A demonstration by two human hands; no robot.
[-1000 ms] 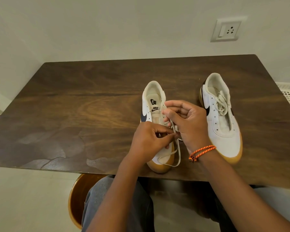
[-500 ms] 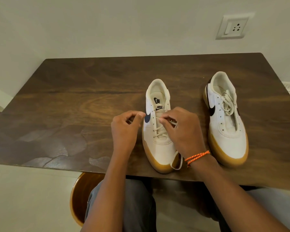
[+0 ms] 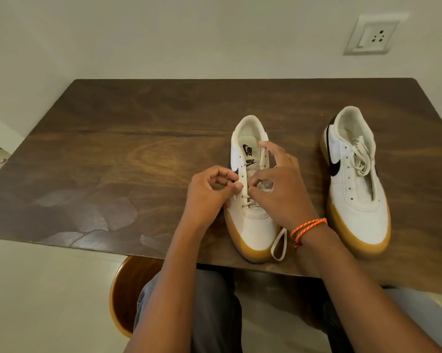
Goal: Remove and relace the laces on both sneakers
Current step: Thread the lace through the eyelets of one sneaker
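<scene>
The near sneaker [image 3: 250,220] is set on the wooden table [image 3: 113,161], toe toward the person. Its lace [image 3: 245,186] is pinched by the curled left hand [image 3: 209,192] and by the right hand [image 3: 281,189] (index finger raised). The second sneaker [image 3: 355,179] is stood just beside, its lace bunched inside.

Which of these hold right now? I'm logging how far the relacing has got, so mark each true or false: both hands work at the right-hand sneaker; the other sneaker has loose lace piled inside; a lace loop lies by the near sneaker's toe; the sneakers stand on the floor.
1. Both hands work at the right-hand sneaker. False: left hand and right hand are at the left-hand sneaker.
2. True: lace pile.
3. True: loop.
4. False: on the table.
</scene>
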